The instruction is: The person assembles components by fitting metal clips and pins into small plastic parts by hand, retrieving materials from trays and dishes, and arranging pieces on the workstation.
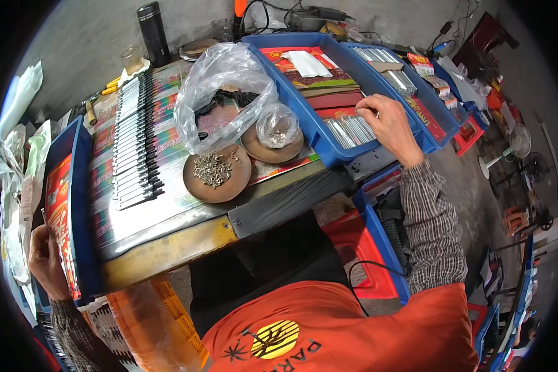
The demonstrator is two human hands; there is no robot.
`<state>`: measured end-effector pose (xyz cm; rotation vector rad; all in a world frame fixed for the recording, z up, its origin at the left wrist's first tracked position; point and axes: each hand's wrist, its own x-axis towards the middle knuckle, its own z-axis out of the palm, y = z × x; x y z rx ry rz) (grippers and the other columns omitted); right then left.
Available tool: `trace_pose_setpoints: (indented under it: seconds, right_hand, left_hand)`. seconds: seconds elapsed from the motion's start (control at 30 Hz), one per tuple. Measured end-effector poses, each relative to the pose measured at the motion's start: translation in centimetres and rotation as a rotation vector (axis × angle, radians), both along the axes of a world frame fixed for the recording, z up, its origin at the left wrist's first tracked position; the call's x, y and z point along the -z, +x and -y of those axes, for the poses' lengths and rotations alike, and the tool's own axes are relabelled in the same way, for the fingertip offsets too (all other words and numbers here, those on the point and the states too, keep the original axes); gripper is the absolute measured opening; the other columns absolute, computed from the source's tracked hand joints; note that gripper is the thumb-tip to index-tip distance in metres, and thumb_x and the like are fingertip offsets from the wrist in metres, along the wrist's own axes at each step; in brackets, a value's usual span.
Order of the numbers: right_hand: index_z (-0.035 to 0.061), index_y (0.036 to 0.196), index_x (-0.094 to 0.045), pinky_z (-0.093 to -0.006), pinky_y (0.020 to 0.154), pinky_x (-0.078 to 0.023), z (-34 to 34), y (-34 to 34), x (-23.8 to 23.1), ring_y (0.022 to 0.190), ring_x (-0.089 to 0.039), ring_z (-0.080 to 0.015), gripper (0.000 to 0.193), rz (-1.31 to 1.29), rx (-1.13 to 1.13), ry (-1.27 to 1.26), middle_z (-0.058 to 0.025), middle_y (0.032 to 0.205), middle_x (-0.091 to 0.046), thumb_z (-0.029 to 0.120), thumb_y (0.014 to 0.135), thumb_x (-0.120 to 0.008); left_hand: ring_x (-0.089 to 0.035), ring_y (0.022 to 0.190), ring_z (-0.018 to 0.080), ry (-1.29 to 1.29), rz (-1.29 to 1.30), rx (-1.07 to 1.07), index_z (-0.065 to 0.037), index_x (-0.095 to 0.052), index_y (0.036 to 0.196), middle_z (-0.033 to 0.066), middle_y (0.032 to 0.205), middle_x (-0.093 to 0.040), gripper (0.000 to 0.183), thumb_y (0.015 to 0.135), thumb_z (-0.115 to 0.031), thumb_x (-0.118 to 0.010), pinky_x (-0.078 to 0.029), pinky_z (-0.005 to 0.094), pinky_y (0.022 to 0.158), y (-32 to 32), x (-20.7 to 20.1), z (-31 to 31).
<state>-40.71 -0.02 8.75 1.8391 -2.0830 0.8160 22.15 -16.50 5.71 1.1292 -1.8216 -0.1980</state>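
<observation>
My right hand (392, 127) is over the near end of a large blue tray (321, 139), fingertips pinched together beside a row of silver metal strips (349, 132). Whether anything is between those fingertips cannot be made out. At the far left, my left hand (48, 260) is closed beside a narrow blue tray (79, 204) with a red printed lining. A thin, light sliver shows above its fingers, too small to name. On the bench lies a long row of silver pieces with black ends (133, 142). A brown dish (220, 193) holds small metal screws.
A clear plastic bag (214, 71) with black parts sits mid-bench, beside a second brown dish (270, 155) holding a small bag. Another blue tray (440, 133) with metal pieces stands right. A black flask (153, 34) is at the back. Below is a red stool (378, 276).
</observation>
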Motion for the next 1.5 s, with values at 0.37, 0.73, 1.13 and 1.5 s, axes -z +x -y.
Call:
trace_pose_setpoints:
  seconds: [0.37,0.73,1.13,1.5]
  right_hand:
    - [0.0010,0.105,-0.067,-0.0362,0.079,-0.050,3.6,-4.7,2.3,0.089,-0.065,-0.0256,0.027,0.136,-0.102,0.464,-0.0136,0.098,-0.069,0.012,0.081,-0.063]
    - [0.0046,0.108,-0.065,-0.0375,0.085,-0.048,4.3,-4.3,2.5,0.092,-0.060,-0.0237,0.037,0.070,-0.151,0.643,-0.0107,0.092,-0.063,0.022,0.076,-0.071]
    - [-0.0010,0.090,-0.052,-0.0289,0.058,-0.048,4.6,-3.8,2.0,0.061,-0.057,-0.0132,0.023,0.219,-0.157,0.577,-0.0034,0.064,-0.056,0.004,0.073,-0.067]
    - [-0.0031,0.084,-0.058,-0.0244,0.043,-0.042,2.2,-0.8,-0.3,0.049,-0.053,-0.0079,0.010,0.460,-0.060,0.512,-0.0029,0.065,-0.056,0.003,0.081,-0.064]
  left_hand:
    - [-0.039,0.056,-0.0005,0.241,-0.060,0.060,-0.001,-0.061,0.097,-0.0029,0.076,-0.054,0.011,0.089,0.006,-0.058,-0.027,0.0173,0.048,-10.4,-0.6,-6.0]
    - [-0.049,0.070,0.0051,0.311,-0.007,0.092,0.001,-0.060,0.094,0.0001,0.078,-0.055,0.016,0.082,0.011,-0.061,-0.041,0.0192,0.063,-14.0,0.3,-7.5]
    - [-0.051,0.057,0.0038,0.314,-0.001,0.195,0.000,-0.061,0.085,0.0019,0.071,-0.057,0.015,0.076,0.012,-0.065,-0.040,0.0195,0.053,-16.5,1.3,-9.7]
    - [-0.059,0.063,0.0075,0.350,-0.147,0.331,0.003,-0.060,0.085,0.0051,0.075,-0.060,0.011,0.078,0.011,-0.064,-0.046,0.0207,0.059,-18.4,0.0,-11.9]
